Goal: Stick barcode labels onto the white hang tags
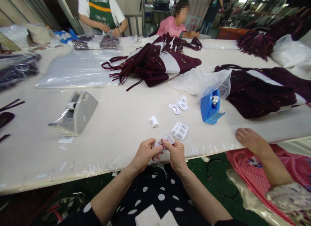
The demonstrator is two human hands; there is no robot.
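My left hand and my right hand meet at the table's near edge, both closed on small white hang tags with printed lettering. Thin white strings dangle below the fingers. Just beyond my right hand lie white cards with barcodes. A small curled barcode label rests on the table ahead of my left hand. Farther out is a little pile of printed tags. How many tags are between my fingers I cannot make out.
A grey tape dispenser stands left, a blue one right. Dark maroon garments lie across the middle, more at right. Clear plastic bags are at left. A co-worker's hand rests on the table at right; other people work opposite.
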